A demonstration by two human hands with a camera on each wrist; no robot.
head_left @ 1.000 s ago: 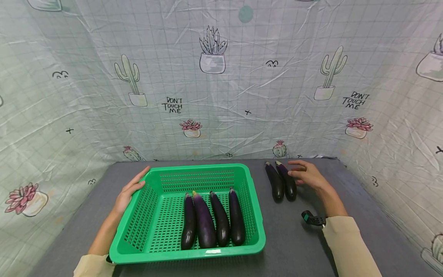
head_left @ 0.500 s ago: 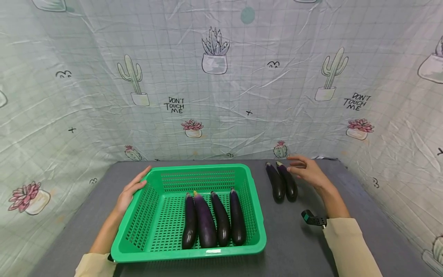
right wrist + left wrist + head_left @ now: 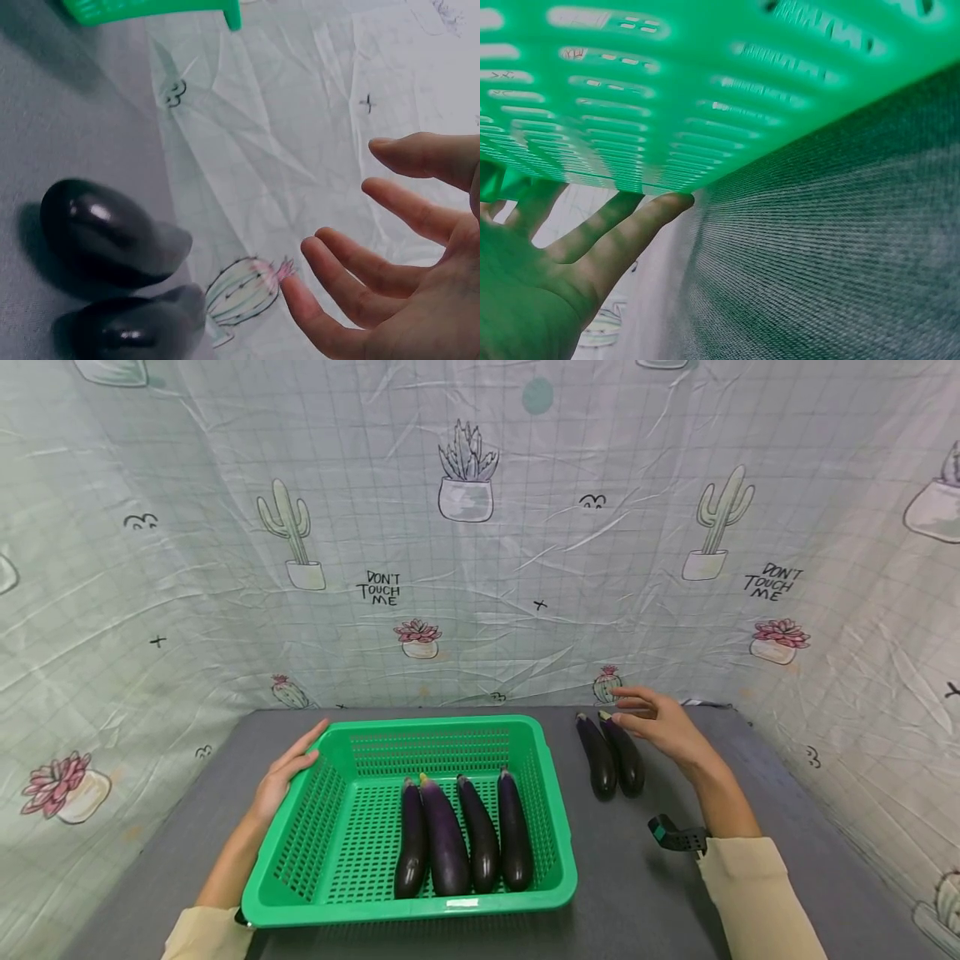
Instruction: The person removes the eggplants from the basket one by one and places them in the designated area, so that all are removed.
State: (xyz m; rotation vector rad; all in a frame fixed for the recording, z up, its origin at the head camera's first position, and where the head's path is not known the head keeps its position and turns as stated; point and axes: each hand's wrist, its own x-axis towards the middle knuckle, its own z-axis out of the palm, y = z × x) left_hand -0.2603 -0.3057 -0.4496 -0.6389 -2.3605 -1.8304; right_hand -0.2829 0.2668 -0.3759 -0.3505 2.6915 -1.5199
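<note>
A green plastic basket (image 3: 408, 913) holds several dark purple eggplants (image 3: 447, 847) lying side by side in its right half. My left hand (image 3: 272, 789) lies along the outside of the basket's left wall; in the left wrist view its extended fingers (image 3: 622, 247) touch that wall. To the right of the basket, two more eggplants (image 3: 597, 758) lie close together on the table. Just above and right of their stem ends hovers my right hand (image 3: 663, 725), fingers apart and loosely bent. The right wrist view shows nothing in that hand, with both eggplants (image 3: 101, 232) apart from its fingers.
The dark grey tabletop (image 3: 622, 877) carries the basket and the loose eggplants. A pale, wrinkled cloth (image 3: 525, 552) printed with cacti rises behind the table and along both sides. A black strap (image 3: 678, 837) with a small camera juts from my right wrist.
My right hand has risen slightly and its fingers have come up from beside the right-hand loose eggplant. The left hand, basket and eggplants stay in place; the head view shifts slightly.
</note>
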